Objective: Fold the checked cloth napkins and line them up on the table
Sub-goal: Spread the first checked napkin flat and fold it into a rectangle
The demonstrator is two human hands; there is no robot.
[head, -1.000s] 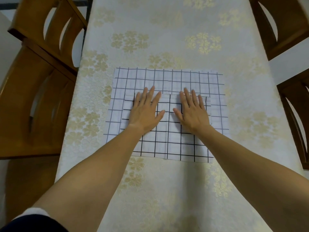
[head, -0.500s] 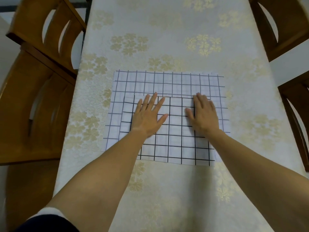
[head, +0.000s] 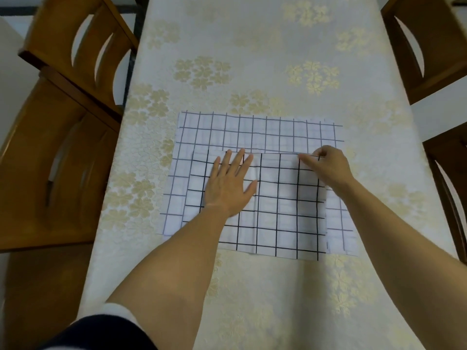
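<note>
Left hand (head: 228, 184): we press it flat, fingers spread, on the folded napkin (head: 278, 213).
Right hand (head: 326, 165): we pinch its far right corner.
Beneath: larger checked napkin (head: 252, 132).

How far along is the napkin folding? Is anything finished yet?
Early, it seems. Done: no finished napkin sits in a row on the table. In hand: the left hand presses flat on the bold-checked napkin on top, while the right hand pinches its far right corner, likely to start a fold. Left: the larger fine-checked napkin underneath lies spread flat, and the lining up is not begun.
</note>
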